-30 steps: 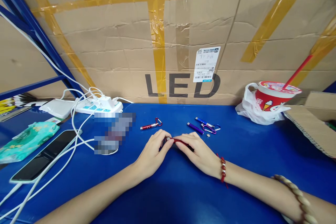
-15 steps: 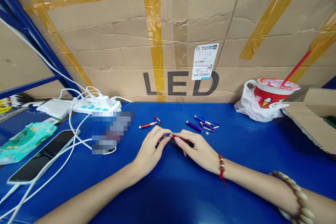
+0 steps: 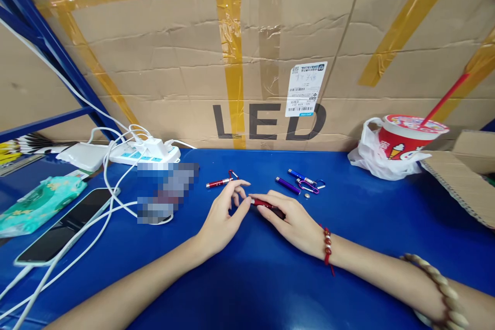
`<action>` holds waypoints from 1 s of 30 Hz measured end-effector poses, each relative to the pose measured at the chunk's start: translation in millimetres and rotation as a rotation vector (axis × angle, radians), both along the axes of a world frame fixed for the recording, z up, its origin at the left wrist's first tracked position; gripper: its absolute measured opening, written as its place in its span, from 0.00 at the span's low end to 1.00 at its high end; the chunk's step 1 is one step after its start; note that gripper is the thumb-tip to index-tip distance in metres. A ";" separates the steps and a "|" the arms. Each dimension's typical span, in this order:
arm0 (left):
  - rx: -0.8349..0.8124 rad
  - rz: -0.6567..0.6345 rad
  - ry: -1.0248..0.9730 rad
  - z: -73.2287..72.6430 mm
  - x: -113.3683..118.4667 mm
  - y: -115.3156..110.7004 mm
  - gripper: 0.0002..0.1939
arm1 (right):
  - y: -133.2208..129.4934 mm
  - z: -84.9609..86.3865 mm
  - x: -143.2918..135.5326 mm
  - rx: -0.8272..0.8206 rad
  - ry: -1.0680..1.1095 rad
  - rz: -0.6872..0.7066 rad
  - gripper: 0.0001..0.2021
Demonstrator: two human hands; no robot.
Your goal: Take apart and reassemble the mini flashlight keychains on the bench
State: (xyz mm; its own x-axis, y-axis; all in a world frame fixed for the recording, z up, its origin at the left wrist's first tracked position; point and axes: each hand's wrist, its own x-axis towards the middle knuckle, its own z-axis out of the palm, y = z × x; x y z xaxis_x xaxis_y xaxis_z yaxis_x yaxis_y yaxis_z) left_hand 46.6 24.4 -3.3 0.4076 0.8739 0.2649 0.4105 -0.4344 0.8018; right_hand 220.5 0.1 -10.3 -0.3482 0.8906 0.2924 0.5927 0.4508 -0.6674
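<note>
My right hand [image 3: 292, 219] grips a small red torch [image 3: 265, 203], its silver tip pointing left and its rear end within my fingers. Close to that tip, my left hand [image 3: 226, 214] has its thumb and fingers apart with nothing seen between them; I cannot tell whether the thumb touches the tip. Just beyond the left fingers lies another red torch [image 3: 218, 183] with a red carabiner clip. Past the right hand are a purple tube [image 3: 287, 186], a blue torch [image 3: 296, 174] with carabiner clips, and a small silver disc [image 3: 307, 196].
On the left are a phone [image 3: 65, 229], a green tissue pack [image 3: 40, 203], white cables and a power strip [image 3: 126, 154]. A red cup [image 3: 406, 142] in a plastic bag and an open carton [image 3: 456, 178] stand right. A large cardboard box [image 3: 166, 72] forms the back.
My left fingers have lifted off the torch's tip and spread apart. More of the red torch shows in my right hand. The whole view has shifted slightly.
</note>
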 end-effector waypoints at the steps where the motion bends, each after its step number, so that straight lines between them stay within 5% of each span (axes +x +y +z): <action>1: -0.015 -0.005 -0.012 0.4 -0.5 0.4 0.11 | -0.6 0.9 -0.1 -0.003 -0.018 -0.005 0.15; 30: -0.113 -0.035 -0.067 0.7 -1.9 1.2 0.13 | 0.9 2.4 0.5 -0.072 0.012 -0.018 0.12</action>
State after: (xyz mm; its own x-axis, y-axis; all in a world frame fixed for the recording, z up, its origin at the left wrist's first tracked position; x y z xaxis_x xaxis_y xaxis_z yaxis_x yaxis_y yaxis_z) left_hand 44.7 25.7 -2.5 0.4230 0.8853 0.1932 0.3410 -0.3531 0.8712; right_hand 221.0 1.0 -7.8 -0.3286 0.9158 0.2310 0.5923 0.3903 -0.7049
